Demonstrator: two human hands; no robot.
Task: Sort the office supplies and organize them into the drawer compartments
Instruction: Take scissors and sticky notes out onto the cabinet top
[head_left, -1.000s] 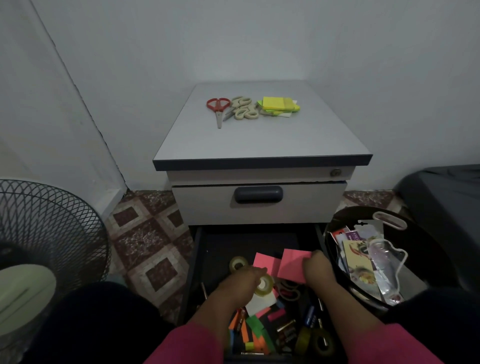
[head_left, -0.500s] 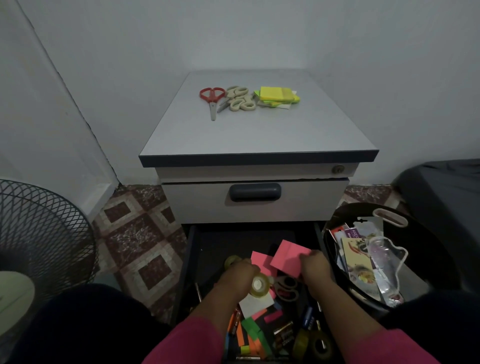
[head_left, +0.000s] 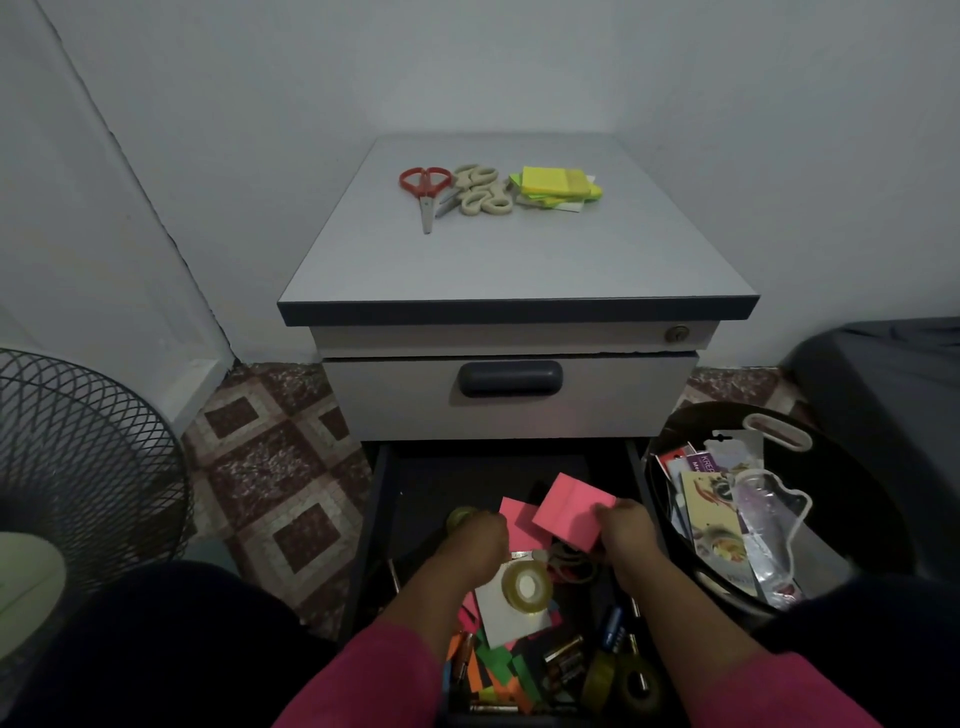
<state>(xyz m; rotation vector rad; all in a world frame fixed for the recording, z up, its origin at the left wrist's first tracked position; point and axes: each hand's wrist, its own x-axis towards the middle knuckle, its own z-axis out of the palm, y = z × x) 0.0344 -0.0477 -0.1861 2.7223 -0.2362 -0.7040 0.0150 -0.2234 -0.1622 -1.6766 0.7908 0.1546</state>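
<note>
Early on, I'd say: scissors (head_left: 424, 190), a 2nd beige-handled pair (head_left: 480, 196) & a stack of yellow sticky notes (head_left: 558, 186) sit grouped on the cabinet top (head_left: 514, 260), but the open drawer (head_left: 382, 519) is a jumble of neon paper flags, batteries, glossy tape rolls etc. Right hand (head_left: 626, 532) pinches a flat pink note pad (head_left: 571, 512), raised just above the drawer clutter. Left hand (head_left: 475, 545) is curled knuckles-up beside a clear tape roll (head_left: 527, 587); can't tell if it holds anything.

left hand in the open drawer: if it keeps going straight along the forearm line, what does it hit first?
Most likely the yellowish tape roll lying just beyond the left hand at its fingertips. Past that the dark drawer floor looks bare up to the cabinet. Depth is unclear from this single view; the fingers may already touch the roll.
</note>
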